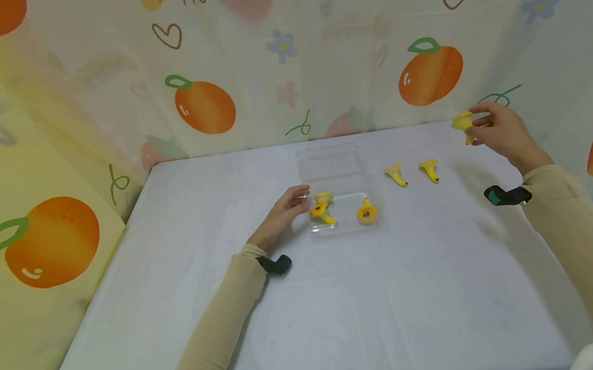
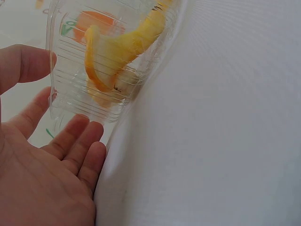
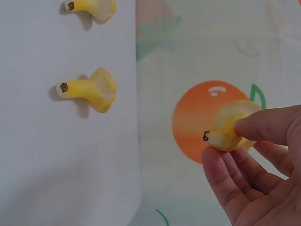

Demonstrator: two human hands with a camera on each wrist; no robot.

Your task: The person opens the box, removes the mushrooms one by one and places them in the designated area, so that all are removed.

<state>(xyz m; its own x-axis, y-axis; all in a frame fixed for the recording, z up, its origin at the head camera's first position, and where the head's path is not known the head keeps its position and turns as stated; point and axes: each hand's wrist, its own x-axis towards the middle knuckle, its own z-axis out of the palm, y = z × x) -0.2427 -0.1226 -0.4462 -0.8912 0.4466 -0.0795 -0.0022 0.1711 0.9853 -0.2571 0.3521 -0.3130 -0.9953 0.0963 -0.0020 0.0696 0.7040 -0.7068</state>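
My right hand (image 1: 505, 132) holds a yellow mushroom-shaped piece (image 3: 233, 125) between thumb and fingers, raised over the table's far right. The piece has a flared cap and a dark-tipped stem. Touching the left rim of a clear plastic box (image 1: 346, 184) are the thumb and index fingertips of my left hand (image 1: 280, 216), spaced apart along it; the other fingers extend loosely beside the wall. With its lid folded back, the box contains two overlapping yellow pieces (image 2: 106, 56) at the left and one more piece (image 1: 367, 213) at the right.
Right of the box, two similar yellow pieces, one nearer (image 1: 396, 175) and one farther right (image 1: 429, 170), lie on the white tablecloth (image 1: 341, 304). A printed curtain (image 1: 251, 65) with oranges rises along the table's back edge and both sides.
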